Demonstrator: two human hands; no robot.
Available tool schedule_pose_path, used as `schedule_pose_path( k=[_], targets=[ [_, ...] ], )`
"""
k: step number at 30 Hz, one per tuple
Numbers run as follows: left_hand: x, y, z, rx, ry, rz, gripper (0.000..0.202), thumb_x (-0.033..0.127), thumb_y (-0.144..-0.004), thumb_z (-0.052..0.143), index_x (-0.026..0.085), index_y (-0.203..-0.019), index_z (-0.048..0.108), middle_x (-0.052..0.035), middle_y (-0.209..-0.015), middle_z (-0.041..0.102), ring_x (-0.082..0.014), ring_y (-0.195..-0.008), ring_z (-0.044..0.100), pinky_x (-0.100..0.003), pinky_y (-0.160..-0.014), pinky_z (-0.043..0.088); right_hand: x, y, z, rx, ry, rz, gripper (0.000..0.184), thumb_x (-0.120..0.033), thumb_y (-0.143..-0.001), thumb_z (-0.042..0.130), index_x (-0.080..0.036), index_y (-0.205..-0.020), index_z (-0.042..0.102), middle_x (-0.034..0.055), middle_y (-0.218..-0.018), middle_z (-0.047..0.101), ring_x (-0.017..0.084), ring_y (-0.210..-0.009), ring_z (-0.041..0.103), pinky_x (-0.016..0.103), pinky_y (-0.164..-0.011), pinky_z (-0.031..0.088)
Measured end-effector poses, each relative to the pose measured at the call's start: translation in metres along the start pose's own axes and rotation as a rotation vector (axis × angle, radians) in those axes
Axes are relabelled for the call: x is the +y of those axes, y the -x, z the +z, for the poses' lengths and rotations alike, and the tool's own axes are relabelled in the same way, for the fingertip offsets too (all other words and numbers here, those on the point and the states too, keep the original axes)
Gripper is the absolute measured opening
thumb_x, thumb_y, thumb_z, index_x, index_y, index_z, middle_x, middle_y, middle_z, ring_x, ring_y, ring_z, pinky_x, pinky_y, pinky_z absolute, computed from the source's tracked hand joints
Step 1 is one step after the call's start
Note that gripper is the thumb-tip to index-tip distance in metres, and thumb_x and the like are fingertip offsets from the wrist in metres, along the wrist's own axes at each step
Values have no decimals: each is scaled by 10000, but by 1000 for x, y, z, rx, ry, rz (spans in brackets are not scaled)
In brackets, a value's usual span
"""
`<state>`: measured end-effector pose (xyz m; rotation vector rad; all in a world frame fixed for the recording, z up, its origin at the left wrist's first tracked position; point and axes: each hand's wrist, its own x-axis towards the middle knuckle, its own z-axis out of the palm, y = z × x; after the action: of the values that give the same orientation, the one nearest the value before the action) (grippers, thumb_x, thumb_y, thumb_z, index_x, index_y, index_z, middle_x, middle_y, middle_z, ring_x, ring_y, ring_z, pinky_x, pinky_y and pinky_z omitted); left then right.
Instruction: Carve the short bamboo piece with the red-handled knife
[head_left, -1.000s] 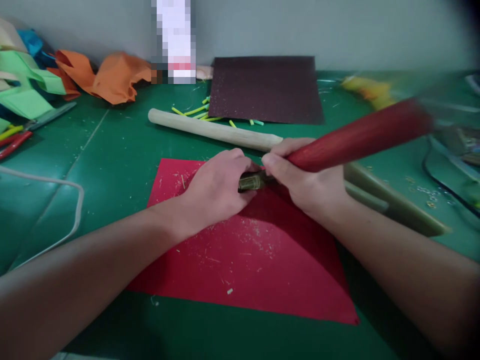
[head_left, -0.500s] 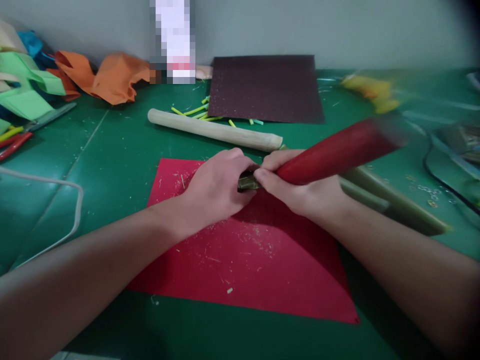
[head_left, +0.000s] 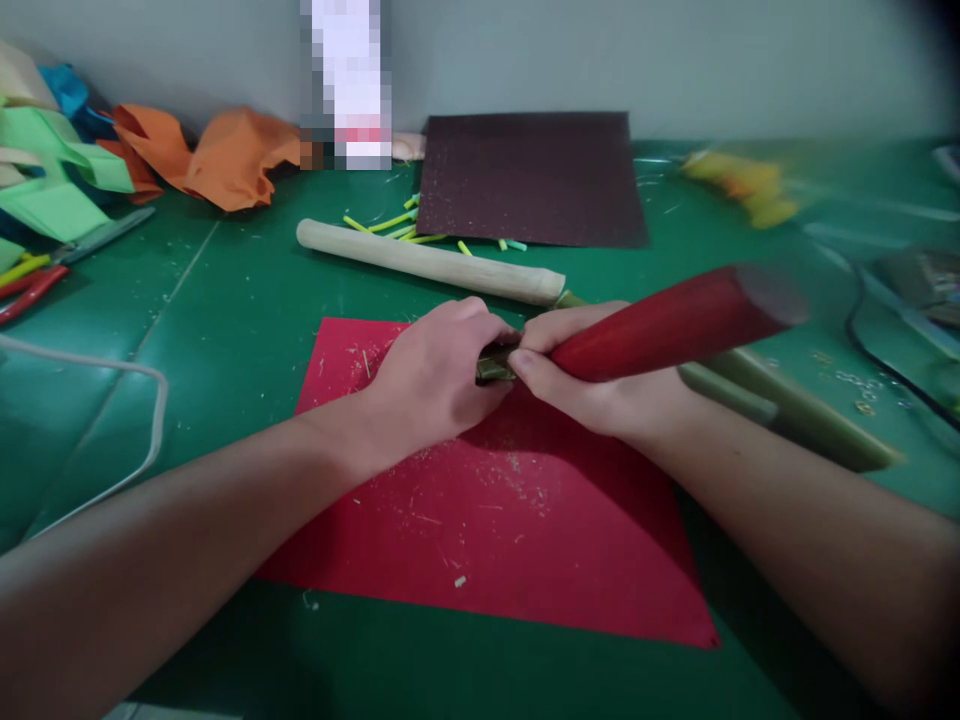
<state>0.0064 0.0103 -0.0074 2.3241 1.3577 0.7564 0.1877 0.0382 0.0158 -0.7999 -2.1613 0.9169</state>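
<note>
L hand gripped short dark-green bamboo-like piece; R hand clasped thick red cylindrical handle. Far end hidden, so slow, controlled pressure prob. suited.

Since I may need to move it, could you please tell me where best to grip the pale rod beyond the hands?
I'd grip the pale rod by its left half, from above: it is long, slim and lies flat; that end looks free, while its other end sits near the right hand.
</note>
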Motion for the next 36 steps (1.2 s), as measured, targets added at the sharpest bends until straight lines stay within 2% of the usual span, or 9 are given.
schedule_pose_path(
  k=[5, 10, 15, 22, 25, 29, 31, 34, 36],
  targets=[
    [-1, -1, 0, 1, -2, -2, 100, 276, -864, 619, 178, -877, 637, -40, -874, 628, -183, -812, 570, -318, -642, 404, 5, 1, 5, 15, -22, -9, 252, -201, -795, 672, -241, -584, 540, -30, -582, 561, 122, -530, 503, 297, -564, 458],
    [0, -2, 0, 42, -45, -20, 116, 295, -845, 637, 185, -814, 614, -30, -802, 595, -168, -716, 524, -314, -582, 350, 8, 1, 11, 347, -72, 74, 235, -247, -817, 671, -257, -612, 557, 6, -655, 610, 174, -631, 567, 350, -649, 506],
    [2, -1, 1, 38, -36, -14, 98, 274, -861, 614, 182, -830, 628, -33, -795, 596, -169, -715, 534, -315, -584, 350, 6, 0, 7, 204, -136, 61, 281, -267, -810, 676, -239, -564, 542, -27, -555, 526, 131, -534, 496, 312, -566, 455],
    [0, 0, -1, 0, -11, 5, 115, 285, -878, 614, 173, -885, 642, -49, -884, 630, -188, -826, 579, -319, -655, 412, 1, 1, 2, -9, -18, 1, 234, -198, -796, 655, -238, -591, 549, -29, -579, 558, 119, -519, 491, 288, -525, 427],
    [0, -1, -1, -5, -15, -3, 111, 283, -877, 608, 176, -882, 638, -48, -879, 632, -187, -809, 575, -319, -641, 405, 3, 2, 6, 25, -25, 15, 223, -214, -797, 653, -244, -597, 559, -29, -572, 564, 122, -520, 488, 297, -551, 456],
    [2, -1, 0, 36, -50, -16, 110, 289, -854, 630, 179, -850, 624, -45, -840, 621, -184, -753, 549, -326, -616, 379, 7, 2, 13, 392, -59, 76, 204, -285, -815, 680, -242, -638, 589, 5, -654, 616, 169, -623, 573, 353, -655, 520],
    [2, -2, 1, 47, -60, -26, 120, 295, -848, 630, 181, -814, 614, -43, -814, 610, -179, -721, 530, -324, -593, 356, 8, 1, 13, 384, -60, 101, 239, -306, -825, 680, -255, -618, 573, 12, -650, 614, 180, -637, 577, 350, -637, 517],
    [2, -2, 1, 45, -40, -16, 95, 271, -853, 612, 182, -825, 626, -39, -805, 602, -175, -715, 526, -318, -577, 337, 7, 0, 9, 219, -86, 91, 290, -291, -826, 680, -251, -570, 549, -10, -567, 548, 151, -558, 519, 331, -588, 482],
    [2, -2, 1, 42, -30, -5, 89, 265, -860, 608, 183, -863, 642, -38, -820, 606, -180, -740, 538, -319, -588, 346, 5, 0, 6, 173, -105, 77, 293, -272, -821, 680, -240, -566, 539, -23, -556, 527, 133, -530, 492, 319, -566, 457]
  ],
)
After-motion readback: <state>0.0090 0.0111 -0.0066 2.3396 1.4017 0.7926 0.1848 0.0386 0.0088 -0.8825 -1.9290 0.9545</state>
